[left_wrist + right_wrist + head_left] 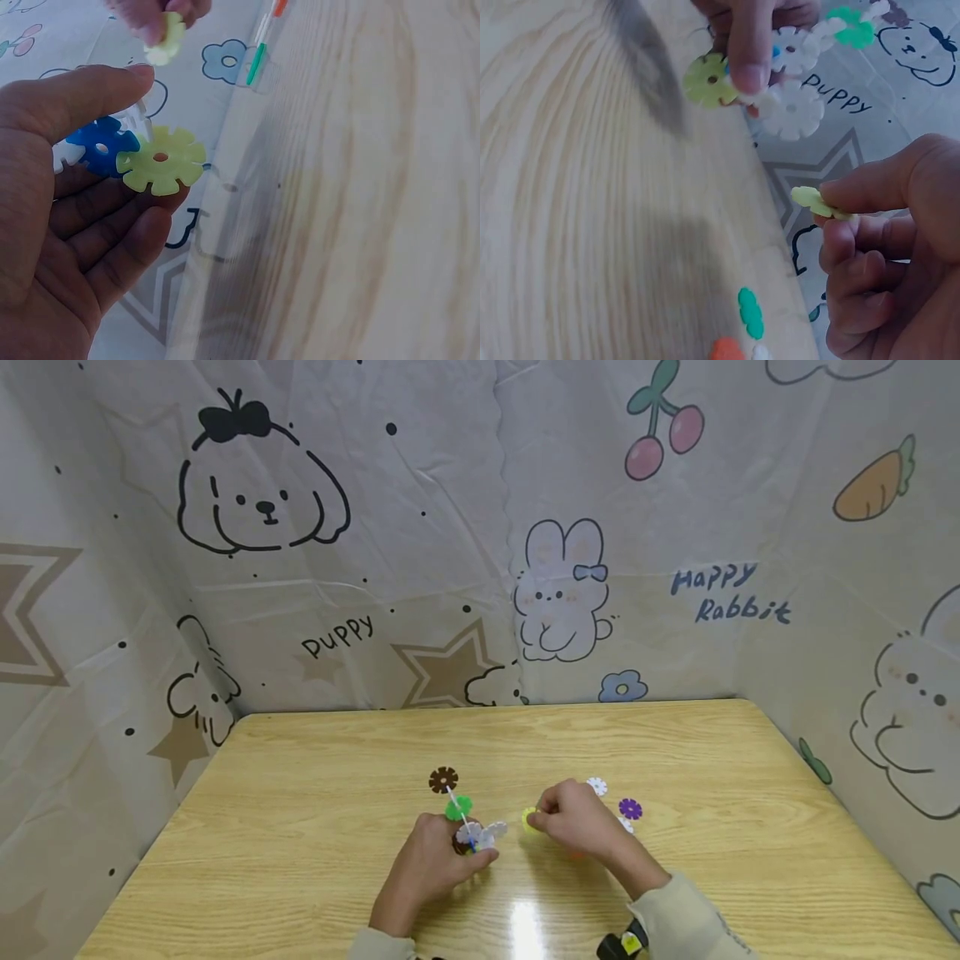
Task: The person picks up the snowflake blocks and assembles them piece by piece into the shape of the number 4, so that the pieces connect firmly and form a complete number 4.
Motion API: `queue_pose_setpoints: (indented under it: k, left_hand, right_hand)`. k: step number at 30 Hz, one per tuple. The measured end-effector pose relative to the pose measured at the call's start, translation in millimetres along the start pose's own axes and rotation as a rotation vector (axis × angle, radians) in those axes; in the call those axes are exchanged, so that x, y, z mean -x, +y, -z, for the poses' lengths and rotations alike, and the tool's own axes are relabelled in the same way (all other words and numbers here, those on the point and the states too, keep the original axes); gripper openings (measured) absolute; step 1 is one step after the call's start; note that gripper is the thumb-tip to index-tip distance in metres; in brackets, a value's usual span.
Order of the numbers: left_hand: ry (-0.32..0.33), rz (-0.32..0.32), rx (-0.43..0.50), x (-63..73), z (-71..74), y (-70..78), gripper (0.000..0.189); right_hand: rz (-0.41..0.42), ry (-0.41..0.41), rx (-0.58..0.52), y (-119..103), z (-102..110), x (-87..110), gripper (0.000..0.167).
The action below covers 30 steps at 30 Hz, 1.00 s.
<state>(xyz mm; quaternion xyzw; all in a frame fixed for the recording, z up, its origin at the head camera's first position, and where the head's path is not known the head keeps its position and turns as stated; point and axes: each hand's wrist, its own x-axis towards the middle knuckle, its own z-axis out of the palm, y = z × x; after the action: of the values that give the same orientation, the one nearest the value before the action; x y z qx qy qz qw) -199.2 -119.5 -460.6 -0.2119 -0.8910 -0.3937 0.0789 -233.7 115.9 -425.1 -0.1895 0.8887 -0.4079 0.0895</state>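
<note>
My left hand (427,867) holds a joined cluster of slotted plastic snowflake discs between thumb and fingers. A brown disc (437,779) tips its far end, with a green disc (459,810) below and white discs (470,835) near the thumb. The left wrist view also shows a blue disc (86,139) and a yellow disc (184,157) in this cluster. To the right, my right hand (585,820) pinches a single yellow disc (808,197) between thumb and index finger. That disc is apart from the cluster.
Beyond my right hand lie loose discs on the wooden table (315,760): white (597,787), purple (631,809) and, partly hidden, orange (577,855). A green disc (751,313) shows in the right wrist view. Printed cloth (442,527) hangs behind and beside the table.
</note>
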Motion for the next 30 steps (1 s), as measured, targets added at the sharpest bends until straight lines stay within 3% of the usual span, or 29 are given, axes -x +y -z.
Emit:
queue_pose_setpoints:
  k: [7,15,30]
  left_hand:
    - [-0.013,0.011,-0.016,-0.2,-1.6,-0.1,0.026]
    - [-0.014,-0.001,-0.025,-1.6,-3.1,0.8,0.025]
    - [-0.008,0.022,-0.027,-1.9,-4.2,3.4,0.027]
  right_hand:
    - [0.01,0.046,-0.068,-10.1,0.7,0.6,0.034]
    - [0.024,0.059,-0.108,-21.4,-0.9,1.4,0.028]
    - [-0.025,0.132,-0.141,-29.6,-11.2,-1.5,0.017]
